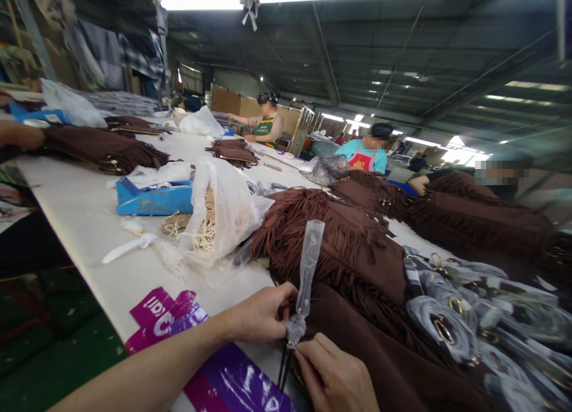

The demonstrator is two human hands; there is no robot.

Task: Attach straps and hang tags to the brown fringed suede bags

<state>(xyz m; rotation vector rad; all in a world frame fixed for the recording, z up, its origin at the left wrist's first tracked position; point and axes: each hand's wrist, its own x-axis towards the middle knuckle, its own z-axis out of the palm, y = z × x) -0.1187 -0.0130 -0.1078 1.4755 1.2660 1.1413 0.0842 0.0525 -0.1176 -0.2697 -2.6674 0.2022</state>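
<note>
Between my two hands is a narrow clear plastic sleeve (310, 263), its long end sticking up and its lower part bunched. My left hand (263, 311) pinches the bunched plastic from the left. My right hand (335, 373) has thumb and forefinger closed just below, where dark cords (283, 364) hang down from the plastic. Underneath and to the right lies smooth dark brown material (357, 334). A glossy purple and magenta printed plastic piece (241, 376) rests on the table below my left forearm.
Brown fringed bags (353, 239) are piled ahead. Wrapped straps with gold hardware (447, 317) lie at the right. A blue tape dispenser (154, 197) and a white plastic bag of cords (218, 209) stand on the white table (98, 239). Several people work around it.
</note>
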